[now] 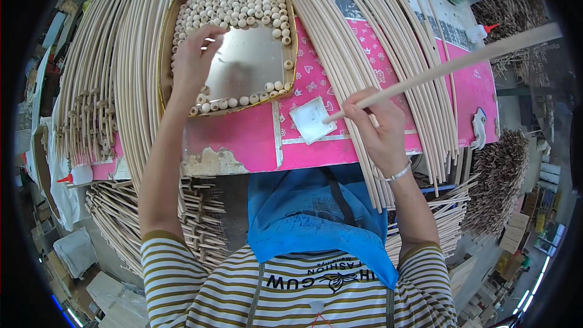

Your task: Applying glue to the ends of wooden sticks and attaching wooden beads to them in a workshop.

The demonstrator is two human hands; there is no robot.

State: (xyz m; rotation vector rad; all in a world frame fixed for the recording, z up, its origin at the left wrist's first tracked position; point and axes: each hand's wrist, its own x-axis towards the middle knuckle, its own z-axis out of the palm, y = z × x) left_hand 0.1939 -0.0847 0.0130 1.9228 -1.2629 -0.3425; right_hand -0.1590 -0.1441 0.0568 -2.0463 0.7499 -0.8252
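My right hand grips a long pale wooden stick, which slants up to the right. The stick's lower end is at a small white dish with white stuff in it; whether it touches the bottom I cannot tell. My left hand is over a shallow, gold-rimmed tray of round wooden beads, at the edge of the heap. Its thumb and fingers are bent close together, and anything between the tips is hidden. Some holes show in the beads.
Bundles of wooden sticks lie left of the tray, and more sticks lie on the right. Sticks with beads attached are piled far left. A glue bottle lies at the right. The pink tabletop has a worn front edge.
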